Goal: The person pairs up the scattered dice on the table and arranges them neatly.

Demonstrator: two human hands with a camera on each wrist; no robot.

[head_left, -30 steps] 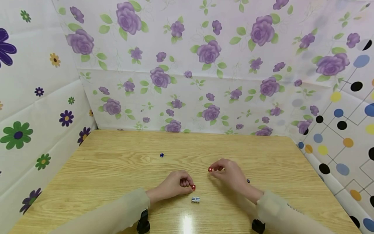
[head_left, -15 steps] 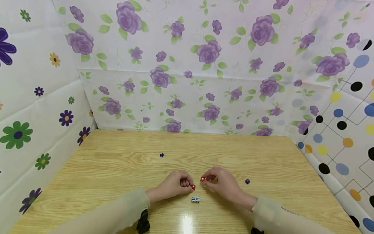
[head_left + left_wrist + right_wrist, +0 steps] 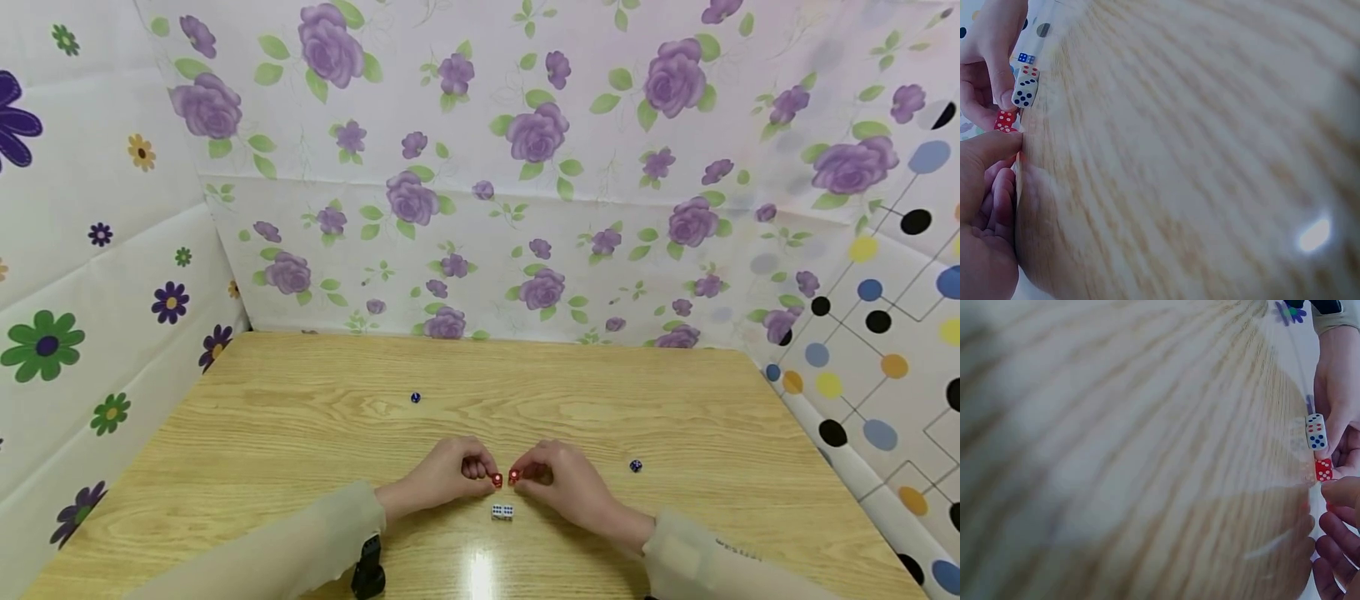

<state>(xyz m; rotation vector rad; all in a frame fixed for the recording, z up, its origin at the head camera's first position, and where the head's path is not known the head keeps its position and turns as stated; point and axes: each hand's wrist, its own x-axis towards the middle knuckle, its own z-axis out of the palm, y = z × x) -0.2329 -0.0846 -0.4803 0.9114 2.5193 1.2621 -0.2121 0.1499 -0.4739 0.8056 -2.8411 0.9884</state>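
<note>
My left hand [image 3: 446, 473] pinches a red die [image 3: 497, 481] between thumb and fingertip, low over the wooden table [image 3: 315, 417]. Facing it, my right hand [image 3: 570, 487] pinches a second red die [image 3: 513, 477]. Only a narrow gap separates the two red dice in the head view. Just nearer the body, two white dice [image 3: 502, 512] with blue pips sit side by side. The left wrist view shows a red die [image 3: 1005, 120] with white pips beside the fingertips of both hands. From the right wrist, a red die [image 3: 1324, 469] appears beyond the right thumb.
One dark blue die [image 3: 416, 397] lies farther back on the left. Another dark blue die [image 3: 636, 466] rests to the right of the right hand. A flowered cloth [image 3: 480, 250] hangs behind the table, with patterned cloths at both sides.
The right hand has come left and toward the body, bringing its red die close to the other one. My left hand has stayed in place with its red die.
</note>
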